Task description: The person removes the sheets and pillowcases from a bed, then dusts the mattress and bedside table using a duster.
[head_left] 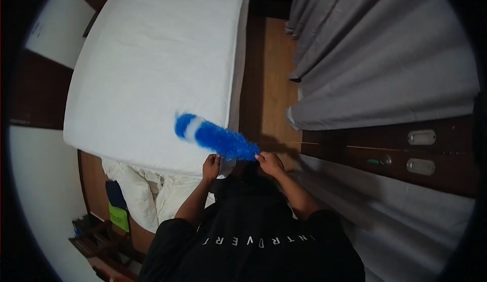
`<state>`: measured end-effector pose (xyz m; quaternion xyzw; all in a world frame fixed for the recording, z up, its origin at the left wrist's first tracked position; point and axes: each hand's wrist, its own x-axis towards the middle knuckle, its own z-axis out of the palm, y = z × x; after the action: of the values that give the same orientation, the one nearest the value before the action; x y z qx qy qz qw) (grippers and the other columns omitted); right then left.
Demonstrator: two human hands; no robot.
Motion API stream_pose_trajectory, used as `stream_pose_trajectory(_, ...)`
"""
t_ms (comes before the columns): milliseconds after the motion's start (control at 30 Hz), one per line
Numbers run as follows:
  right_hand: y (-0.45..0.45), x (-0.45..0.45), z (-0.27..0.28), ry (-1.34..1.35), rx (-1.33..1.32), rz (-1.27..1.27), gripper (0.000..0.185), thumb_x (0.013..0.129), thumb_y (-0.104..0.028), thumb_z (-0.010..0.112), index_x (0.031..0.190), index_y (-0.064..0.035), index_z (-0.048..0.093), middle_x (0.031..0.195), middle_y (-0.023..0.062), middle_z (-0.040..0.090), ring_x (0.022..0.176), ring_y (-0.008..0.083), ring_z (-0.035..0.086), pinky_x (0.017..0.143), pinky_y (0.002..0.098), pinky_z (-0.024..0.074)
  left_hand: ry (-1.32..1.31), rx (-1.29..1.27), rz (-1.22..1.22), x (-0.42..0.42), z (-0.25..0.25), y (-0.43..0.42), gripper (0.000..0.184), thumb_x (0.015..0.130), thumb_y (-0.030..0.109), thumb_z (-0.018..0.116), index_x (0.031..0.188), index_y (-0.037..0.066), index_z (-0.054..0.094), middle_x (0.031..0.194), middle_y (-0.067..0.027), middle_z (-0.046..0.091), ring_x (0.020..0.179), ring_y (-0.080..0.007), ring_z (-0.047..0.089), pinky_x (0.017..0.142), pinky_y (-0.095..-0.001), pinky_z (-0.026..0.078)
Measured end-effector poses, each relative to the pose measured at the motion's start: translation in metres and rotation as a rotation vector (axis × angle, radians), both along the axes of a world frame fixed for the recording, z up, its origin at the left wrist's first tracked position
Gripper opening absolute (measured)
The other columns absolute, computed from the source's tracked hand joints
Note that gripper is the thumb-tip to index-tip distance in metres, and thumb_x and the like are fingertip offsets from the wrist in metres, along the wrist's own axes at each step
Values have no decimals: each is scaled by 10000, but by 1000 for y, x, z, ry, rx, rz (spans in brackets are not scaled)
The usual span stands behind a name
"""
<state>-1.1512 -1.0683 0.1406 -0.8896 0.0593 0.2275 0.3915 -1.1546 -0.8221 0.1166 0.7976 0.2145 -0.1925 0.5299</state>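
A fluffy blue duster (218, 139) with a white band near its far end lies slantwise in front of me, over the near right corner of the white mattress (157, 64). My right hand (270, 164) is closed around its right end, and the handle is hidden there. At the lower edge of the fluff, my left hand (211, 168) has its fingers curled together, with the fingertips against the fibres. The tip of the duster looks slightly blurred.
Grey curtains (385, 54) hang on the right beside a strip of wooden floor (276, 74). Dark wooden panels with metal recessed handles (421, 137) are at lower right. Crumpled white bedding (132, 190) and a green-and-dark cloth item (118, 213) lie at lower left, near a wooden rack (101, 239).
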Motion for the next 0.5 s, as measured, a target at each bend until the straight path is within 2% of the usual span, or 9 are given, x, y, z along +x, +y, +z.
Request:
stream_pose_trajectory(100,-5,-17,0,-11,-74,-116,332,837,-361,455,774,-42,524,787,208,550,774,401,522,645,445,408,-170,117,-130,28,-82,-1,312,806,275,541,899,-23,554,815,-137,603,759,-206,576,700,-297,441)
stream_pose_trajectory(133,0,-23,5,-69,-69,-196,329,833,-342,470,755,-26,521,732,206,543,718,391,531,611,434,408,-181,151,-174,38,-89,-6,313,797,265,549,906,-29,552,836,-147,604,775,-222,578,710,-306,442)
stream_pose_trajectory(167,2,-27,11,-129,-64,-273,327,828,-323,486,737,-10,518,677,204,535,663,381,540,578,423,408,-53,52,-74,51,-43,-22,316,771,233,564,935,-37,552,860,-153,608,795,-256,583,727,-318,443)
stream_pose_trajectory(267,2,-33,24,-137,67,-298,317,834,-315,475,745,-14,522,635,197,522,617,387,535,540,417,404,23,98,29,65,-56,-26,329,773,236,550,969,-28,554,837,-142,614,789,-266,587,735,-321,443)
stream_pose_trajectory(333,3,-28,30,-129,145,-296,306,838,-306,469,763,-15,527,656,200,531,662,382,545,567,413,410,98,135,-23,67,-81,-15,339,789,235,527,1027,-7,537,967,-152,587,897,-250,557,787,-336,422)
stream_pose_trajectory(400,3,-18,32,-20,110,-121,288,830,-308,486,833,-26,548,764,215,558,765,398,534,656,438,422,-874,504,-568,60,-139,4,309,800,244,517,1032,40,528,917,-104,580,845,-203,541,759,-324,430)
stream_pose_trajectory(433,4,-11,24,-33,69,-115,287,827,-303,488,823,-24,557,777,214,562,772,386,543,655,431,425,-469,-146,-120,60,-138,-7,325,804,275,513,1060,76,522,972,-114,563,880,-203,531,767,-345,426)
stream_pose_trajectory(467,2,-1,26,-35,65,-95,287,827,-303,488,823,-24,557,777,214,562,772,386,543,655,431,425,-473,-146,-100,69,-124,-7,325,804,275,513,1060,76,522,972,-114,563,880,-203,531,767,-345,426)
stream_pose_trajectory(500,1,11,26,-43,-14,-121,291,826,-312,487,829,-30,561,773,207,565,769,384,542,653,426,420,-67,4,3,78,-111,-3,349,804,294,517,1081,81,506,988,-114,550,874,-198,523,768,-346,422)
